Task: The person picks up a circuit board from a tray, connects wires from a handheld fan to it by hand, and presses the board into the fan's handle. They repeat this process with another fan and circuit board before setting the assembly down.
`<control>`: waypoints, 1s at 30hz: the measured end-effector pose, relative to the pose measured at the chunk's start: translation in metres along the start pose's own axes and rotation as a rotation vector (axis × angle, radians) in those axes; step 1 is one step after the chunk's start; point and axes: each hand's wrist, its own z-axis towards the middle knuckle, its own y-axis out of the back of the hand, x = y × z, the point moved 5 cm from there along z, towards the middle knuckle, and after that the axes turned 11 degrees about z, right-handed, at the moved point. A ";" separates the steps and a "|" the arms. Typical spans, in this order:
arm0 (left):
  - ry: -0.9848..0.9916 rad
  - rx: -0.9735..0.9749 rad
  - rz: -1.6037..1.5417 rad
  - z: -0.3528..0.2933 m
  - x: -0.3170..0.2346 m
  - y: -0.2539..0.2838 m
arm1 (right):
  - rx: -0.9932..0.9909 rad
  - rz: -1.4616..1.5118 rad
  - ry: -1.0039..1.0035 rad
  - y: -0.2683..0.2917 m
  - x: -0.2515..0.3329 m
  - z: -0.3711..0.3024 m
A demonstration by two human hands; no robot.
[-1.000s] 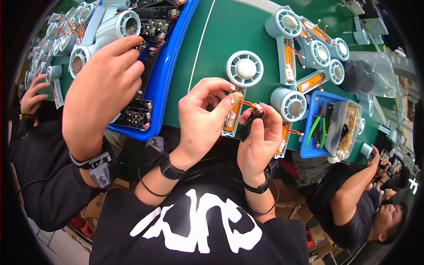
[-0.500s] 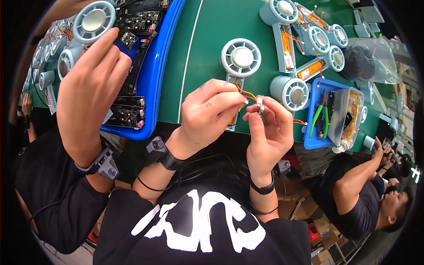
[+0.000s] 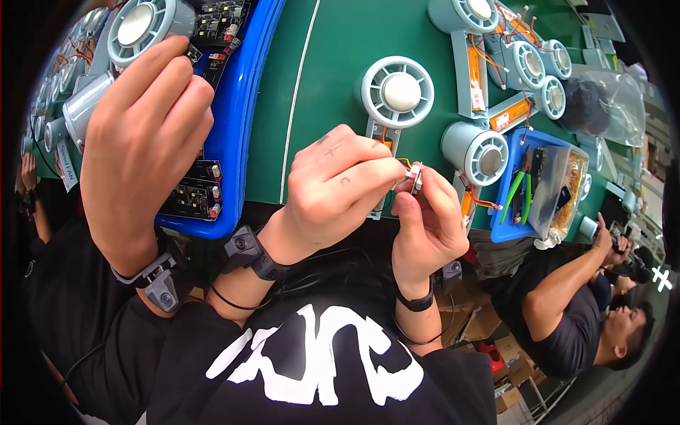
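Observation:
My left hand (image 3: 340, 180) is closed, pinching the white plug on the end of thin wires (image 3: 404, 161). My right hand (image 3: 433, 227) grips a small circuit board (image 3: 416, 185) edge-on between thumb and fingers, its red-and-white socket facing the plug. Plug and socket meet at the left fingertips, which partly hide them; I cannot tell whether the plug is seated. Just beyond, a light-blue fan (image 3: 397, 92) with a round silver centre lies on the green table, and the wires run from its open handle (image 3: 375, 129).
At left, a blue tray (image 3: 244, 134) holds black circuit boards (image 3: 195, 198); a co-worker's hand (image 3: 145, 142) holds another fan (image 3: 138, 28) over it. More fans (image 3: 489, 163) with orange batteries lie right, near a blue bin (image 3: 504, 230) with green-handled pliers (image 3: 525, 195) and a plastic bag (image 3: 616, 106).
My left hand has brought the plug right up to the board's socket; before, a gap showed between them. The co-worker's hand and fan have shifted slightly.

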 end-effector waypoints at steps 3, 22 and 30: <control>0.001 0.007 0.008 0.002 0.000 -0.001 | -0.020 -0.015 -0.025 -0.002 0.000 0.003; 0.050 0.100 -0.052 0.006 0.011 -0.007 | 0.296 -0.338 -0.180 0.003 0.028 0.050; -0.071 0.070 -0.049 0.003 0.017 -0.011 | 0.431 -0.322 -0.321 0.002 0.028 0.066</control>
